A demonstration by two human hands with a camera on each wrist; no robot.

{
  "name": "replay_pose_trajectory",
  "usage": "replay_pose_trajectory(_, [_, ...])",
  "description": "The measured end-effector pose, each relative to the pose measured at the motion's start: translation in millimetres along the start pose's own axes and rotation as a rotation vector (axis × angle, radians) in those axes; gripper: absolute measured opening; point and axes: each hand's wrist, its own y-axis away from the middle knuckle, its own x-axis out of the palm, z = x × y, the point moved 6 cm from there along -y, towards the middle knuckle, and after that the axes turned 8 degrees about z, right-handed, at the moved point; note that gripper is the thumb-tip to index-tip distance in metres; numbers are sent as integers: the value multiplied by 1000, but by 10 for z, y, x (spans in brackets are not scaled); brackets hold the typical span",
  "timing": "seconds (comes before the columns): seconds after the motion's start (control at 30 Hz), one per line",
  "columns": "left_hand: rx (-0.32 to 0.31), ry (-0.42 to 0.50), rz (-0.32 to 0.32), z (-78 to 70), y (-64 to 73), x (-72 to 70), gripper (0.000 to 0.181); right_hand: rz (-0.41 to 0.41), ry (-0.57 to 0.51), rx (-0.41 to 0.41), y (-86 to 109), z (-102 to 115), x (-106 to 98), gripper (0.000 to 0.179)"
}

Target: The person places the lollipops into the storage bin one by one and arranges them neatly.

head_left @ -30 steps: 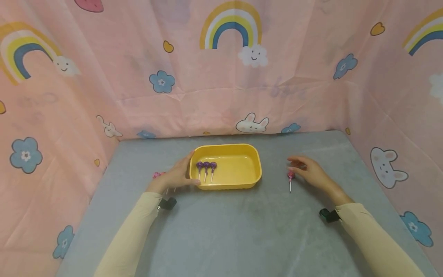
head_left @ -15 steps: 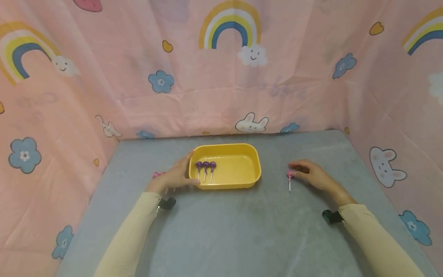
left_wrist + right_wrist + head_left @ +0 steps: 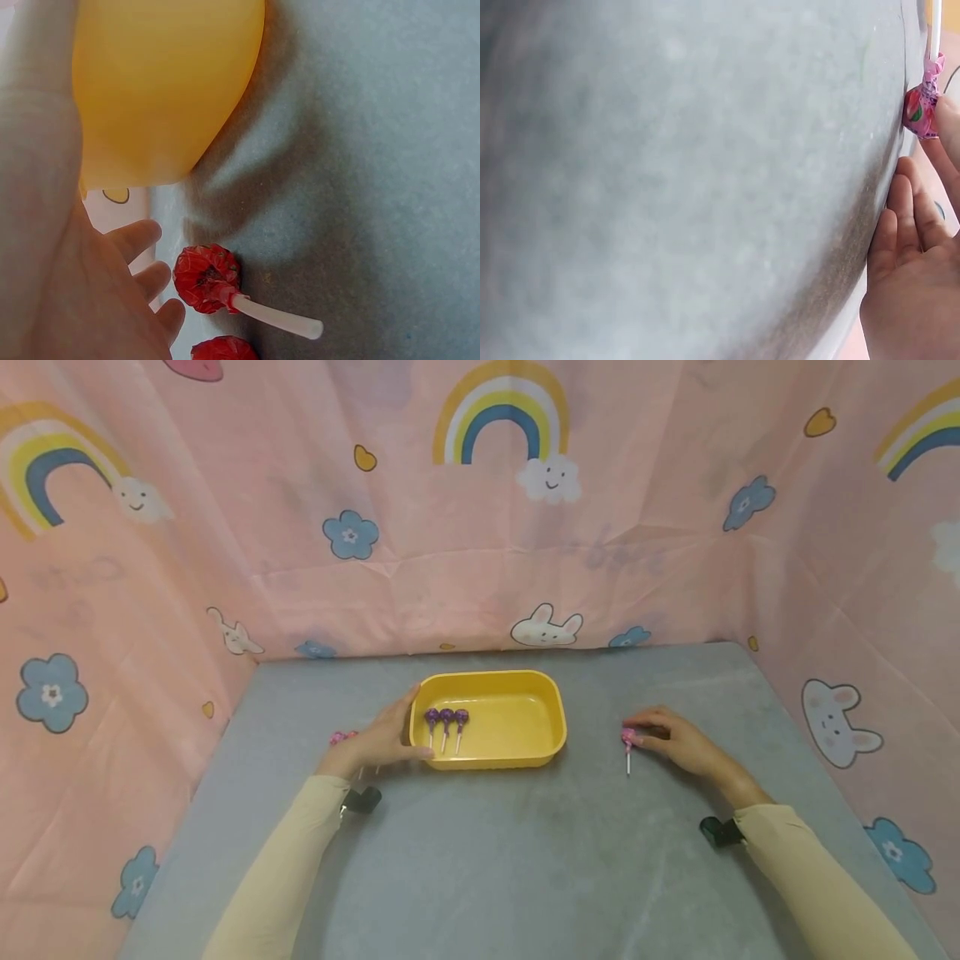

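Observation:
A yellow tray (image 3: 517,760) stands at the back middle of the table, with three purple lollipops (image 3: 447,717) lying side by side in its left part. My left hand (image 3: 382,739) holds the tray's left end, thumb at the front corner and fingers reaching along the side. Under that hand lie wrapped lollipops, pink-looking in the head view and red in the left wrist view (image 3: 208,277); the hand partly hides them. To the right of the tray, my right hand (image 3: 675,742) pinches a pink-wrapped lollipop (image 3: 628,738) by its head between thumb and forefinger, its white stick pointing toward me.
The grey table (image 3: 510,860) runs back to a pink printed curtain (image 3: 465,560), which also encloses both sides. A dark wrist camera sits below each hand, at the cream sleeves (image 3: 810,868).
My right hand's fingers have closed on the pink lollipop's head, the hand dropping slightly. The left hand, tray and purple lollipops have stayed in place.

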Motion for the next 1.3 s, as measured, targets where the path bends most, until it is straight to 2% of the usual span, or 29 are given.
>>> replay_pose_trajectory(0.4, [9,-10,-2,1,-6,3,124,28,1,22,0,-5,8,35])
replay_pose_trajectory(0.63, [22,-16,-9,-15,-5,-8,124,29,2,22,20,77,0,33])
replay_pose_trajectory(0.97, [36,-13,-16,-11,-5,-15,123,47,-35,64,-32,-2,9,35])
replay_pose_trajectory(1.3, [13,-9,-3,1,-1,-7,124,44,33,21,-78,76,-69,30])
